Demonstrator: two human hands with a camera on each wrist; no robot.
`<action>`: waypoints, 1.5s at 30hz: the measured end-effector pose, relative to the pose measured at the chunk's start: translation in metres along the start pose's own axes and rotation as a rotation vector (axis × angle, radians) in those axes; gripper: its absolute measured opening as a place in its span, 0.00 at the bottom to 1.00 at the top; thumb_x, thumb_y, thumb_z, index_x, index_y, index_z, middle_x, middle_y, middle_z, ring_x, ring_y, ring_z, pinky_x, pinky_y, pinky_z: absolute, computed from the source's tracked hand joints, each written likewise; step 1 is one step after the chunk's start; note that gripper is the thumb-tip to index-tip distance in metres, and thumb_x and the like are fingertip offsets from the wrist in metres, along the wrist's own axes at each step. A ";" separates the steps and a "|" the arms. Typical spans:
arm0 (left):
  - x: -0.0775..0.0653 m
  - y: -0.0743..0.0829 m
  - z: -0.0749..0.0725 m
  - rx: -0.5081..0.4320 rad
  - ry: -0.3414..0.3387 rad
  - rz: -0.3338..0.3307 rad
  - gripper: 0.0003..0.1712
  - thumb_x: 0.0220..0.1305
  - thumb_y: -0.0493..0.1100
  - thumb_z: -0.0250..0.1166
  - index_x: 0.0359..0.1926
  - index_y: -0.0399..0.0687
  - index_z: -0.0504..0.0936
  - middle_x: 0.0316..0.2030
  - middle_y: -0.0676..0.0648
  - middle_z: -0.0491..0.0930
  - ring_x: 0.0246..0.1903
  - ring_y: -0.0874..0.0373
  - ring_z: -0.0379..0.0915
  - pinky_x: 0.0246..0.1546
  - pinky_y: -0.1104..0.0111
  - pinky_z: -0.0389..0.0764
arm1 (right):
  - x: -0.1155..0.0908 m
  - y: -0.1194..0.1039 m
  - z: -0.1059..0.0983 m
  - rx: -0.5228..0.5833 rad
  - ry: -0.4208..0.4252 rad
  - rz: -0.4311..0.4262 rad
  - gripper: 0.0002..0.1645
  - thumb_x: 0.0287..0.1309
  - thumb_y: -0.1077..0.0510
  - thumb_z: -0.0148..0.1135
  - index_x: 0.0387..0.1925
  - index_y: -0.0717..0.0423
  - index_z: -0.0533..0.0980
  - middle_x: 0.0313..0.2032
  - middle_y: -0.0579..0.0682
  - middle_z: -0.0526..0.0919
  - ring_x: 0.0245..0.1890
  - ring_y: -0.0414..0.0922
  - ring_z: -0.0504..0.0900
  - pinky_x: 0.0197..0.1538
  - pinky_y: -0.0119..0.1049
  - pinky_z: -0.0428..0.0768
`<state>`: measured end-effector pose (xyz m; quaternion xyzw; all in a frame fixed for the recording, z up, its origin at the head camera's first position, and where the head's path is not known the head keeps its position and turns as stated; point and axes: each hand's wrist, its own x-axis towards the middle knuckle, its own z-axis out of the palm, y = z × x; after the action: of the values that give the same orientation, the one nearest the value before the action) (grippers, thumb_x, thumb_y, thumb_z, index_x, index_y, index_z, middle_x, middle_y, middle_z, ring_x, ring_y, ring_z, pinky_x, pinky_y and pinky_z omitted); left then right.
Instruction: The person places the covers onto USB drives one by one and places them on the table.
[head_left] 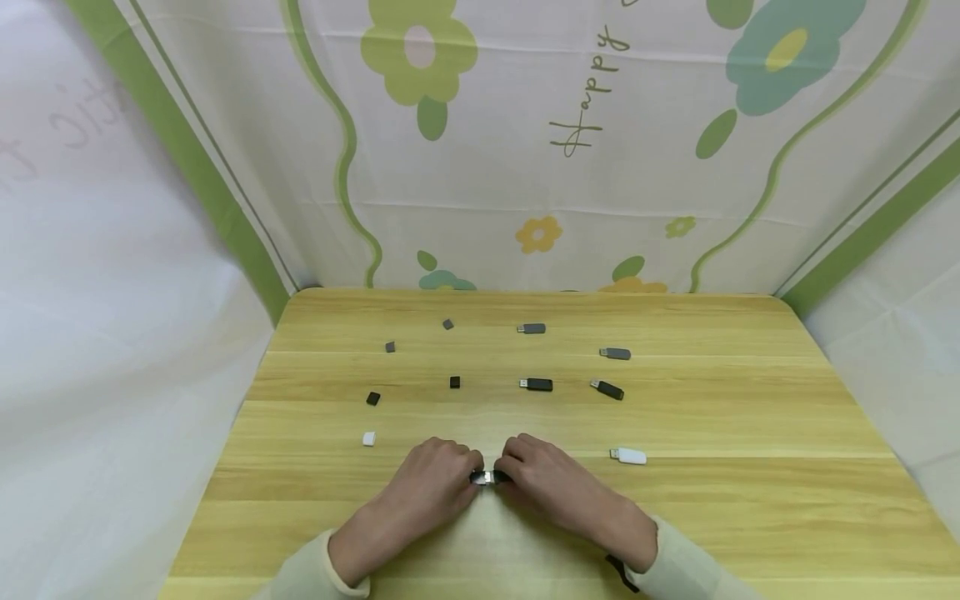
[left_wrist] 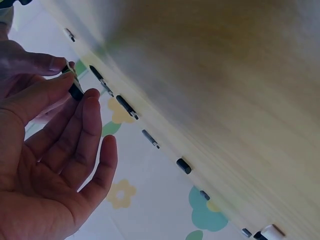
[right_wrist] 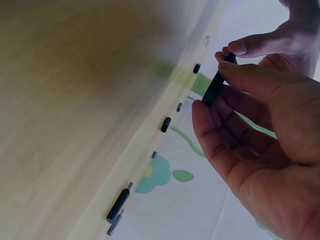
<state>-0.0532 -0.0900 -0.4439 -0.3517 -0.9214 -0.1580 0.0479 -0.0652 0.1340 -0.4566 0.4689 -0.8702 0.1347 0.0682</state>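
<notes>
So there's a patterned cloth [head_left: 480, 175] hung up behind, and a wood table [head_left: 780, 517] in front of it. Both hands meet near the front middle of that, just about over the wood.

Left hand [head_left: 427, 483] and right hand [head_left: 551, 483] are both in a fingertip pinch, thumbs pressed in, gap basically down to the thickness of the part. Right has the black drive [right_wrist: 214, 90]; left has what looks like its cap [head_left: 477, 477]. Pinching by the outer ends probably keeps the metal plug [head_left: 490, 477] exposed between them — makes sense with parts that tiny. The drive's long axis runs left-right, roughly along the table's far edge, plug pointing left at the cap. Can't tell if the plug is inside it at all.

Loose drives sit on the right: two grey [head_left: 534, 328] [head_left: 618, 354], two black [head_left: 540, 385] [head_left: 611, 390], one white [head_left: 632, 457], plugs all leftish, a few slightly skewed. Loose caps are on the left, same colours: white [head_left: 369, 438], black [head_left: 454, 382] [head_left: 373, 399], grey [head_left: 447, 324] [head_left: 390, 347]. My guess — split so each hand has its own kind of part nearby.
</notes>
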 end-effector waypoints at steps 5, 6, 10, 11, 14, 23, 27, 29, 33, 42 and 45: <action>0.001 0.001 0.000 0.006 -0.003 -0.001 0.13 0.58 0.37 0.77 0.24 0.50 0.80 0.17 0.59 0.70 0.19 0.67 0.58 0.26 0.70 0.70 | 0.000 -0.001 0.000 -0.003 -0.002 0.002 0.07 0.61 0.59 0.78 0.39 0.53 0.85 0.35 0.43 0.81 0.36 0.36 0.77 0.40 0.27 0.79; 0.001 0.001 0.000 0.005 -0.004 -0.001 0.13 0.58 0.37 0.77 0.24 0.50 0.80 0.17 0.59 0.70 0.19 0.67 0.58 0.26 0.70 0.69 | -0.001 -0.001 -0.001 -0.005 -0.004 0.003 0.07 0.61 0.60 0.78 0.39 0.53 0.85 0.35 0.43 0.81 0.36 0.36 0.77 0.40 0.27 0.79; 0.001 0.001 0.001 0.007 -0.006 -0.001 0.14 0.59 0.38 0.78 0.23 0.50 0.79 0.17 0.59 0.68 0.19 0.67 0.57 0.25 0.71 0.67 | -0.001 -0.001 -0.001 -0.012 -0.007 0.000 0.06 0.62 0.60 0.77 0.38 0.53 0.85 0.35 0.43 0.81 0.36 0.36 0.77 0.41 0.27 0.79; 0.001 0.002 0.001 0.007 -0.004 0.000 0.15 0.59 0.38 0.78 0.23 0.50 0.79 0.17 0.59 0.68 0.19 0.67 0.57 0.25 0.72 0.66 | -0.001 -0.001 -0.001 -0.012 -0.006 -0.001 0.06 0.62 0.60 0.77 0.38 0.53 0.85 0.36 0.43 0.81 0.37 0.36 0.77 0.41 0.26 0.79; 0.001 0.002 0.002 0.010 0.001 0.001 0.16 0.59 0.37 0.77 0.22 0.50 0.78 0.16 0.59 0.67 0.19 0.66 0.56 0.24 0.72 0.65 | -0.001 -0.001 -0.001 -0.015 -0.004 -0.008 0.06 0.62 0.60 0.77 0.39 0.53 0.85 0.36 0.43 0.81 0.37 0.36 0.77 0.41 0.26 0.79; 0.001 0.003 0.004 0.020 0.000 0.006 0.15 0.58 0.37 0.78 0.22 0.50 0.79 0.17 0.58 0.68 0.19 0.66 0.58 0.25 0.71 0.68 | -0.001 -0.003 -0.002 -0.030 -0.007 -0.017 0.06 0.62 0.60 0.77 0.38 0.53 0.85 0.36 0.42 0.81 0.37 0.36 0.77 0.41 0.25 0.78; 0.001 0.004 0.004 0.019 0.004 0.013 0.14 0.58 0.36 0.78 0.23 0.50 0.80 0.17 0.59 0.68 0.19 0.66 0.58 0.26 0.72 0.69 | -0.001 -0.003 -0.003 -0.040 0.004 -0.022 0.06 0.61 0.60 0.78 0.38 0.53 0.85 0.36 0.42 0.81 0.36 0.36 0.77 0.41 0.26 0.79; 0.001 0.005 0.004 0.019 0.003 0.017 0.13 0.58 0.37 0.78 0.23 0.49 0.81 0.17 0.59 0.69 0.19 0.66 0.59 0.26 0.72 0.69 | -0.001 -0.004 -0.003 -0.041 0.007 -0.025 0.07 0.60 0.60 0.78 0.37 0.53 0.85 0.35 0.42 0.81 0.36 0.36 0.77 0.41 0.26 0.79; 0.001 0.005 0.003 0.022 -0.002 0.021 0.12 0.59 0.38 0.78 0.24 0.49 0.82 0.17 0.58 0.71 0.20 0.66 0.60 0.26 0.72 0.69 | -0.001 -0.004 -0.003 -0.048 0.010 -0.029 0.07 0.60 0.61 0.78 0.37 0.53 0.86 0.35 0.42 0.82 0.36 0.36 0.77 0.40 0.26 0.79; 0.001 0.006 0.004 0.044 0.003 0.027 0.12 0.60 0.40 0.78 0.25 0.50 0.82 0.18 0.59 0.72 0.20 0.65 0.60 0.27 0.71 0.70 | -0.001 -0.006 -0.004 -0.065 0.002 -0.026 0.07 0.60 0.60 0.79 0.38 0.53 0.86 0.35 0.43 0.82 0.36 0.37 0.78 0.39 0.26 0.79; 0.001 0.007 0.004 0.051 0.013 0.029 0.13 0.60 0.41 0.79 0.25 0.50 0.82 0.18 0.59 0.72 0.20 0.65 0.60 0.27 0.71 0.70 | -0.001 -0.006 -0.004 -0.074 0.006 -0.028 0.08 0.59 0.59 0.79 0.38 0.53 0.86 0.35 0.43 0.82 0.36 0.37 0.78 0.39 0.26 0.79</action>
<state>-0.0492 -0.0834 -0.4455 -0.3629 -0.9196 -0.1358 0.0651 -0.0596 0.1323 -0.4521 0.4779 -0.8677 0.1029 0.0898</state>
